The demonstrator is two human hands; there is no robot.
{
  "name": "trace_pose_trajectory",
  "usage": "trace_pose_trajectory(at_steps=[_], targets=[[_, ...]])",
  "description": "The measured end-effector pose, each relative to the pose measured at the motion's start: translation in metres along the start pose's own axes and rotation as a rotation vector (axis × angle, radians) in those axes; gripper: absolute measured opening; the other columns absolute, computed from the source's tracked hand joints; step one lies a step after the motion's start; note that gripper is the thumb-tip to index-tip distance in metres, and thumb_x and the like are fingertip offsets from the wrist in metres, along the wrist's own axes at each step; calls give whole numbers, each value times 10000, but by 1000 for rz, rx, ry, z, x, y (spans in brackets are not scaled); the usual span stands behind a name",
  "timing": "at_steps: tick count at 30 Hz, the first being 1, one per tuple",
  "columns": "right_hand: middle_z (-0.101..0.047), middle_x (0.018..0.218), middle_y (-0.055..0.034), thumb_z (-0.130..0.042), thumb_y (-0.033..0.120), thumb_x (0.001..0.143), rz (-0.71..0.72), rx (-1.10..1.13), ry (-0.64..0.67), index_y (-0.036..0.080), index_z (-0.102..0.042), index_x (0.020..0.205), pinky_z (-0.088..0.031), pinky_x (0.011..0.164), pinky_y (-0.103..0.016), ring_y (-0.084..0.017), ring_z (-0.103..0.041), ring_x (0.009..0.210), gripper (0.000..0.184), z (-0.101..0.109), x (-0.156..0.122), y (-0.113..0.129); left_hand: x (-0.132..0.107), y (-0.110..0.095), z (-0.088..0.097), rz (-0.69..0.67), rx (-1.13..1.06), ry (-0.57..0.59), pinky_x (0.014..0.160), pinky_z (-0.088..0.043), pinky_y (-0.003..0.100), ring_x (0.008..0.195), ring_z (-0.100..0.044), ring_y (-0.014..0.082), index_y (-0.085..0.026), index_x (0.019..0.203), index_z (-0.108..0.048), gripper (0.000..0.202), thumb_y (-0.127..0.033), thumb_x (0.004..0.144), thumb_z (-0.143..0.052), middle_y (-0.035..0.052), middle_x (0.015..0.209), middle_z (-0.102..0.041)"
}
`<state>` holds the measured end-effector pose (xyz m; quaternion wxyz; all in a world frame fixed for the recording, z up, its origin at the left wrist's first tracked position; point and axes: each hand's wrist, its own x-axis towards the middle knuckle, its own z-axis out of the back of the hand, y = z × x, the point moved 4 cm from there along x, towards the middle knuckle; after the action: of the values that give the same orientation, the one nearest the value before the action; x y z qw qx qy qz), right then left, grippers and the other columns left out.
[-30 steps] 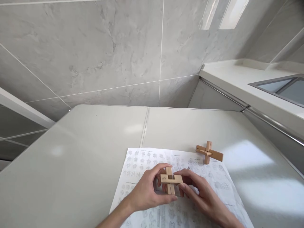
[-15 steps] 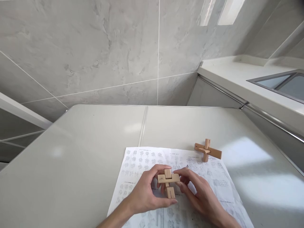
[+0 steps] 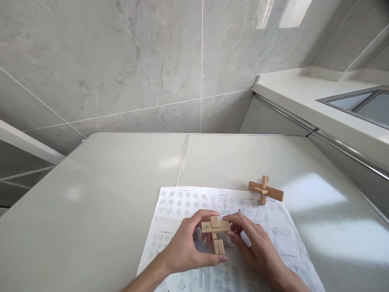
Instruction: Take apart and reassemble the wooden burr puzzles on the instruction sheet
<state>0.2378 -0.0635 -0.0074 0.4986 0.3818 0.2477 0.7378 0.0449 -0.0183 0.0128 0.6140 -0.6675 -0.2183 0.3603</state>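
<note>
Both hands grip a small wooden cross-shaped puzzle (image 3: 215,233) just above a printed instruction sheet (image 3: 179,207). My left hand (image 3: 185,247) pinches its left end with thumb below and fingers curled over the top. My right hand (image 3: 253,243) holds the right end of the horizontal bar with curled fingers. A second wooden cross puzzle (image 3: 265,191), assembled, stands at the sheet's far right corner, apart from both hands.
The sheet lies on a pale grey table (image 3: 106,182) with a seam down its middle. A marbled tile wall (image 3: 136,61) rises behind. To the right runs a white counter (image 3: 304,97) with a sunken steel sink (image 3: 361,105).
The puzzle's vertical piece has slid lower through the horizontal bar. Both hands stay on it and have shifted slightly; the view has tilted a little.
</note>
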Motion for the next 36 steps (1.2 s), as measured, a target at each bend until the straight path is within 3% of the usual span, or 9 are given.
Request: trace_pose_trajectory(at_steps=[13,19,23,27,32,36], targets=[[-701,901,-7,-476,228,1127,-19,15,-6,300,-558,1341,-595,607,-276,-179,-705,672,240,0,1,0,0,-1,1,-10,7,-18,709,-514,296,796,-608,159,-305,1346,-623,675,-389,777,-976,0,1009,-663],[-733,1070,-58,-510,249,1120,-20,6,64,289,-519,1392,-605,618,-305,-175,-701,695,276,-4,1,-1,2,-4,18,14,-26,-232,942,-564,379,1042,-703,242,-285,1402,-583,691,-376,821,-947,59,1162,-743],[-718,1197,-103,-587,228,1087,56,-56,150,284,-520,1431,-648,738,-386,-235,-742,874,355,-10,2,6,3,-1,27,39,-45,-345,887,-558,337,905,-660,185,-276,1413,-571,692,-418,842,-933,30,1085,-713],[-700,1236,-125,-666,174,1036,126,-119,218,281,-536,1467,-656,858,-485,-314,-727,1050,462,-18,2,12,4,-1,26,51,-54,-344,889,-557,333,939,-656,190,-270,1405,-571,679,-420,846,-927,43,1136,-709],[-691,1202,-127,-689,125,1010,146,-139,234,241,-596,1378,-651,832,-496,-311,-707,1014,397,-21,3,14,4,-1,24,56,-20,-325,878,-543,339,914,-653,189,-263,1419,-562,664,-372,860,-904,63,1168,-718],[-698,1164,-113,-625,72,990,141,-131,186,236,-626,1295,-649,802,-468,-295,-711,981,347,-19,5,15,5,1,23,41,-8,-326,841,-529,325,869,-631,180,-262,1427,-559,659,-362,866,-891,28,1034,-691]])
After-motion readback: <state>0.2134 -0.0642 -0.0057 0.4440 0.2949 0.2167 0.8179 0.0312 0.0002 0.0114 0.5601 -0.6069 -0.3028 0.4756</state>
